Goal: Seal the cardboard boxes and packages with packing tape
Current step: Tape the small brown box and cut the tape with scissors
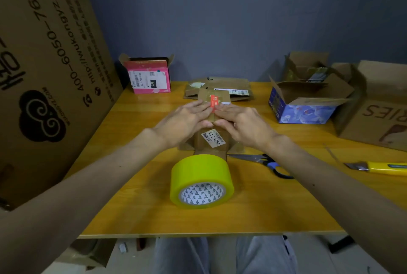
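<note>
A small brown cardboard box (213,139) with a white barcode label and a red sticker stands in the middle of the yellow table (136,177). My left hand (184,123) and my right hand (241,123) lie flat on its top flaps, fingertips almost meeting at the centre seam, pressing them down. A fat roll of yellow-green packing tape (201,180) lies on its side just in front of the box, touching neither hand.
Scissors (264,161) and a yellow utility knife (381,167) lie to the right. An open pink box (149,75), flattened cardboard (229,87), an open blue box (306,106) and larger cartons (374,115) line the back. A big carton (44,64) leans at left.
</note>
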